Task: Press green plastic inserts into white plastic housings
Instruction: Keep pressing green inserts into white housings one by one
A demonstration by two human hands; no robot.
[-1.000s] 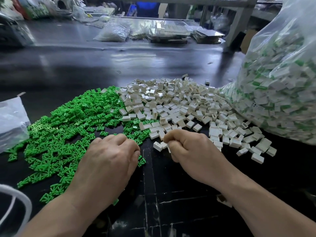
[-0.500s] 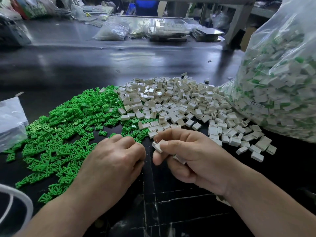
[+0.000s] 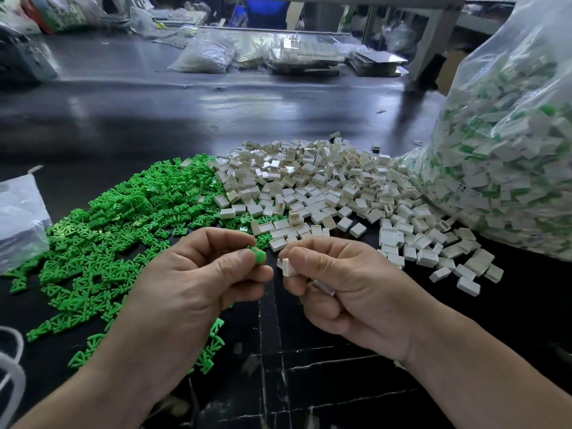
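Two hands just apart: green insert (image 3: 258, 257) pinched in left hand (image 3: 198, 283), white housing (image 3: 287, 267) in right hand (image 3: 349, 286), end toward insert.

Green inserts pile (image 3: 117, 230), left centre: moulded plastic, smooth, slight sheen. White housings pile (image 3: 325, 193), centre: plastic, smooth, satin (a few look creamier). Held green insert (image 3: 259, 257) and white housing (image 3: 288, 267), frame centre: same plastics. Big bag (image 3: 501, 144), right: clear film, crinkled, glossy. Small bag (image 3: 18, 218), left edge: cloudy film. Table top (image 3: 154, 125): black, glossy, reflective, pale scratches at bottom centre.
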